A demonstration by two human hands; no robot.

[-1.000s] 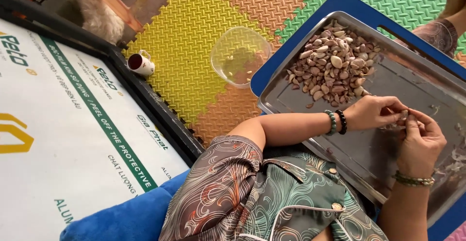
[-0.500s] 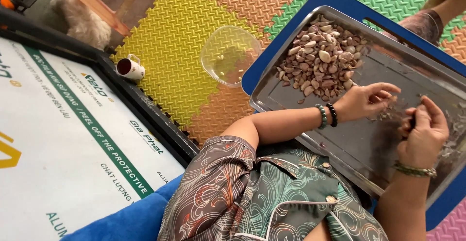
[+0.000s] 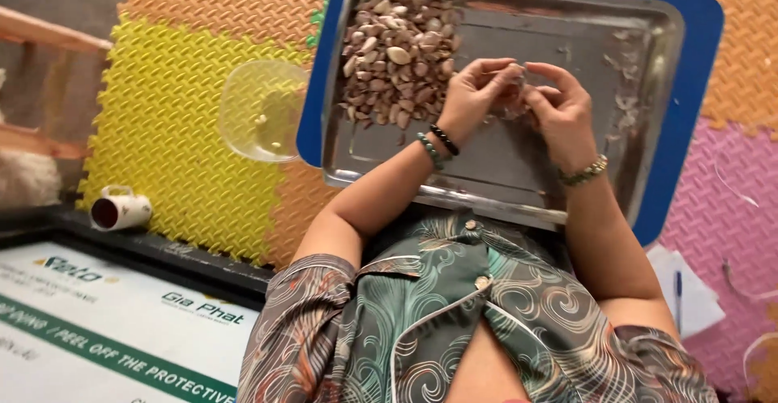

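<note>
From the head view, the left hand (image 3: pixel 474 95) and the right hand (image 3: pixel 559 107) meet over a metal tray (image 3: pixel 640 62), fingers pinched together on a small piece between them; what it is cannot be told for sure. A heap of garlic cloves (image 3: pixel 397 54) lies in the tray's corner, just beside the left hand. The tray rests on a blue board (image 3: pixel 689 103). A clear plastic bowl (image 3: pixel 259 111) sits nearby on the foam floor mat (image 3: pixel 170 111).
</note>
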